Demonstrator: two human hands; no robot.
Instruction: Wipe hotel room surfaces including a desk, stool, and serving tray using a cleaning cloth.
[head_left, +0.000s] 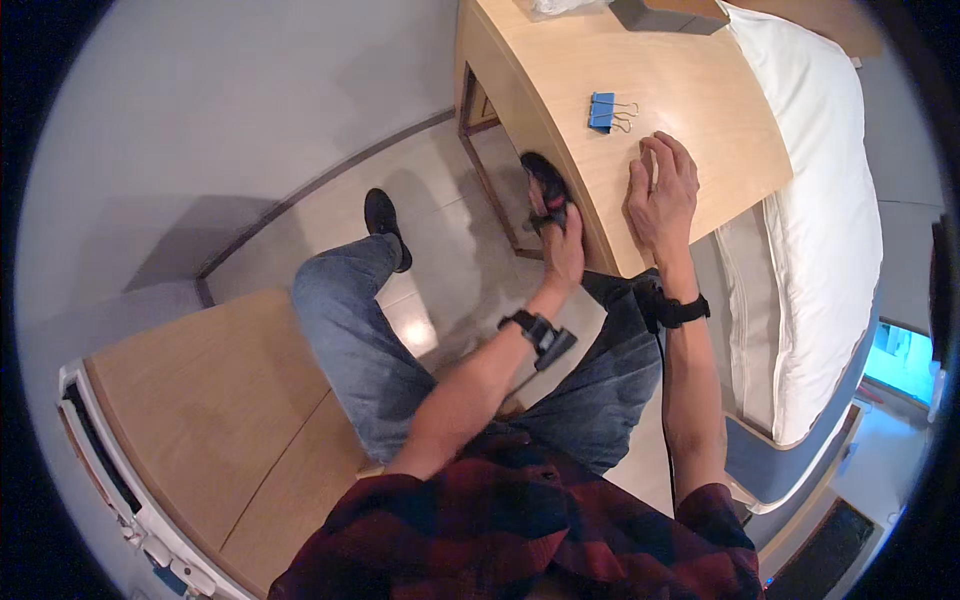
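Note:
My left hand (564, 251) is beside the left edge of the wooden table (712, 82), below the level of its top. Its fingers are around a dark object (553, 184) with a red patch, too blurred to identify. My right hand (666, 196) rests on the tabletop near its front corner, thumb and fingers curved apart with nothing between them. Just beyond its fingertips lies a blue binder clip (601, 112), its two wire handles pointing right. The clip and my right hand do not touch.
A grey box (671, 19) and clear plastic wrapping (562, 6) sit at the table's far side. White bedding (817, 187) borders it on the right. Below are my denim-clad legs and the tiled floor (442, 232). A wooden surface (217, 420) lies at left.

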